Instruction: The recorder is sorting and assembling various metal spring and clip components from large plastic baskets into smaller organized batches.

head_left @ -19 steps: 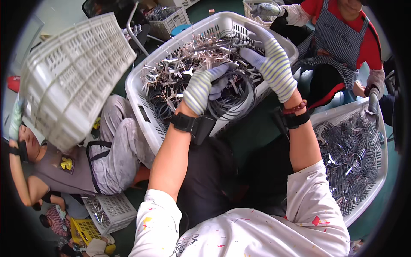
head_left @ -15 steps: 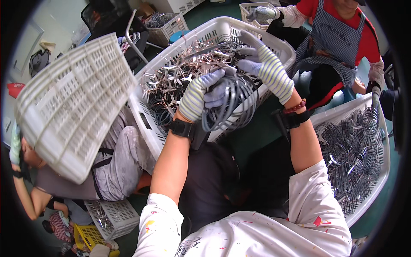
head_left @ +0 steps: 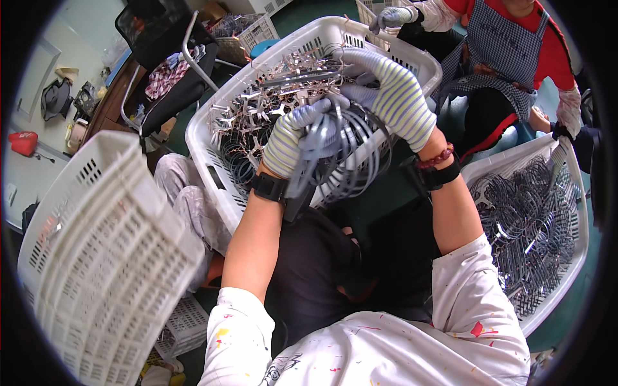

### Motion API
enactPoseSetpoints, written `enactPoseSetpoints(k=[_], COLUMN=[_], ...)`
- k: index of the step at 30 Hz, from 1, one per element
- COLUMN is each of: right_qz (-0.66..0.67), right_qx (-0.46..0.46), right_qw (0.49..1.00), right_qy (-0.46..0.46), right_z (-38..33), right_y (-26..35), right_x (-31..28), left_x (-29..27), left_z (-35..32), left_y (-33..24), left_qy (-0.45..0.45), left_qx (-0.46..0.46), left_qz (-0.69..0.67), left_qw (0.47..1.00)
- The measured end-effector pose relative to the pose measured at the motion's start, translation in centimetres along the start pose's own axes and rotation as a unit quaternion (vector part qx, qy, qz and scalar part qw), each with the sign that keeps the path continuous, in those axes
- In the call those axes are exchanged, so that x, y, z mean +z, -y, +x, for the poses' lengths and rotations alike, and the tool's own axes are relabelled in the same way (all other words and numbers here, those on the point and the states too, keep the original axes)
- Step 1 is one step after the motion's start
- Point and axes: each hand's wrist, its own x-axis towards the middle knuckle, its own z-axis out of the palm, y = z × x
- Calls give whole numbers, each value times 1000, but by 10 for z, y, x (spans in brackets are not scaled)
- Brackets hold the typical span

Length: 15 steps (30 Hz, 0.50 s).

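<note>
My left hand (head_left: 290,138), in a striped knit glove, is closed around a bundle of looped grey cables (head_left: 351,151); the loops hang below the fingers and are blurred. My right hand (head_left: 402,96), gloved alike, is at the bundle's upper end, thumb and fingers apart and reaching leftward; part of its fingertips is hidden among the parts. Both hands are over the near right side of a white plastic basket (head_left: 199,132). Inside it lies a heap of metal clips with coppery wires (head_left: 283,103) and dark coils. A dark straight strip (head_left: 302,79) lies across the heap.
To the right stands another white basket (head_left: 582,241) full of dark looped cables (head_left: 531,225). A co-worker in a checked apron (head_left: 502,45) sits beyond it. A large white crate (head_left: 109,257) hangs at the left, beside a person's grey trousers (head_left: 190,199). A black chair (head_left: 174,77) stands behind.
The large white crate at the left has swung downward, uncovering the chair and a desk. My right hand has shifted left toward the bundle. The cable loops in my left hand have spread and swung.
</note>
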Motion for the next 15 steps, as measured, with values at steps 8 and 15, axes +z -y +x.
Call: enactPoseSetpoints(k=[8, 15], right_qz=[100, -242], right_qx=[353, 251], right_qw=[926, 924], right_qy=[87, 156], right_z=[-1, -14], right_y=[2, -11], right_x=[-32, 5], left_x=[-30, -30], left_z=[22, 27], left_y=[7, 9], left_qy=[-224, -293], left_qx=[156, 176], left_qz=[66, 124], left_qw=[960, 932])
